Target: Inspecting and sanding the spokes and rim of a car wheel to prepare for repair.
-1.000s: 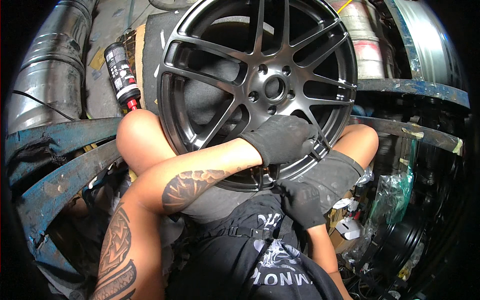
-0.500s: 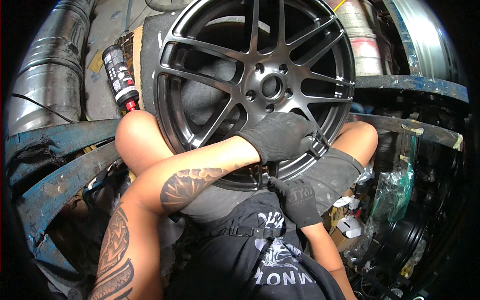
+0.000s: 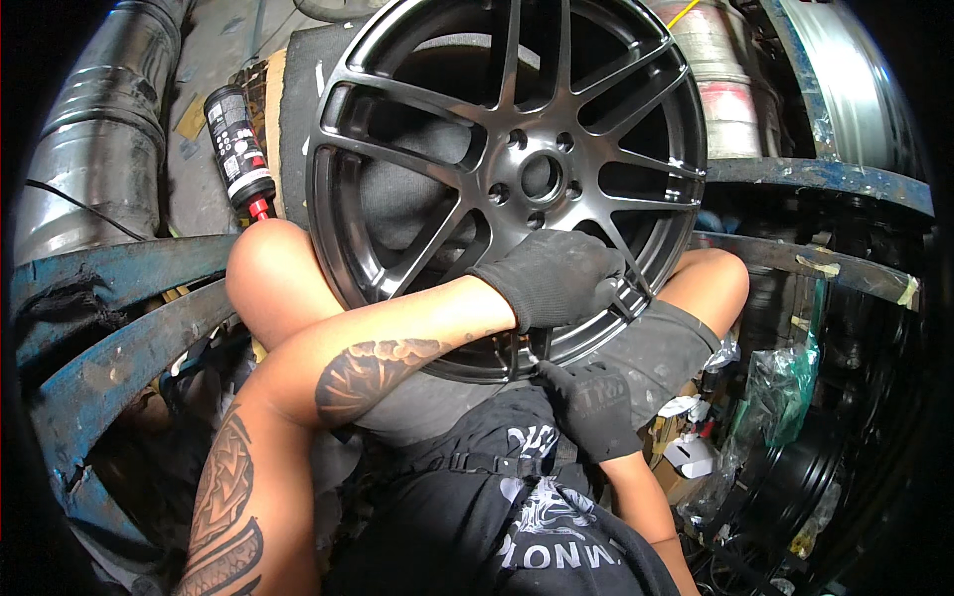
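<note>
A dark grey multi-spoke car wheel rim (image 3: pixel 542 139) leans over my lap, its face toward me and its centre bore and lug holes showing. Reaching across from the left, my left hand (image 3: pixel 552 278), in a black knit glove, lies over the lower spokes. Its fingers are curled closed, and whatever they hold is hidden under the glove. My right hand (image 3: pixel 594 407), gloved too, is closed at the wheel's lower edge, with the thumb side against the rim lip and the other fingers mostly hidden.
A black bottle with a red nozzle (image 3: pixel 238 154) lies beyond my left knee. Worn blue metal frames (image 3: pixel 129 328) stand on both sides. Shiny metal cylinders (image 3: pixel 94 129) are at the far left. A dark pad (image 3: pixel 298 129) sits behind the wheel; plastic wrap (image 3: pixel 780 387) hangs at the right.
My left hand has shifted slightly down over the lower spokes. The wheel and my right hand stay almost in place.
</note>
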{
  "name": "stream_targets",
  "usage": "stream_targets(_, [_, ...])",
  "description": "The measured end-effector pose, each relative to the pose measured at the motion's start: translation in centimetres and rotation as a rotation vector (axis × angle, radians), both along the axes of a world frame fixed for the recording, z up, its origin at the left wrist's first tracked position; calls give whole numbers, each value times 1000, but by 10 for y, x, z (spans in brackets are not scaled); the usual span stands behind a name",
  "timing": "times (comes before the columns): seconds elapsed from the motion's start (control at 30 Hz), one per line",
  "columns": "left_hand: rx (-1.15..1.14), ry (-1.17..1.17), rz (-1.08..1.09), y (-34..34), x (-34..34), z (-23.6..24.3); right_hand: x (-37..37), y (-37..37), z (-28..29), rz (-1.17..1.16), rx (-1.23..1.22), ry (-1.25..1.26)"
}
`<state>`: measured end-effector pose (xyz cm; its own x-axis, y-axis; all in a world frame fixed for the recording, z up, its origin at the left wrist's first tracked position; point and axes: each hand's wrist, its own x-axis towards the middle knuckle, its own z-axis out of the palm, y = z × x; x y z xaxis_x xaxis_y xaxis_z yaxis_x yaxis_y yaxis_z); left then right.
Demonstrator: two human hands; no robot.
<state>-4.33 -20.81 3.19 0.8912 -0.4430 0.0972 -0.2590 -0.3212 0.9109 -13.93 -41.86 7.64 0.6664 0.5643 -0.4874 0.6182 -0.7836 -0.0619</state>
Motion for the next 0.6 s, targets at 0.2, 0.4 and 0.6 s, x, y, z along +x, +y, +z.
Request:
stream_targets(0.2, [64,36,21,-5,3,-7,6,1,7,-7,66,-3])
stream_targets(0.4, [-169,127,148,1,4,13,42,15,38,-477,698,-338])
stream_targets(0.6, [-373,129,50,-3,-1,23,45,14,22,-765,1006,-252])
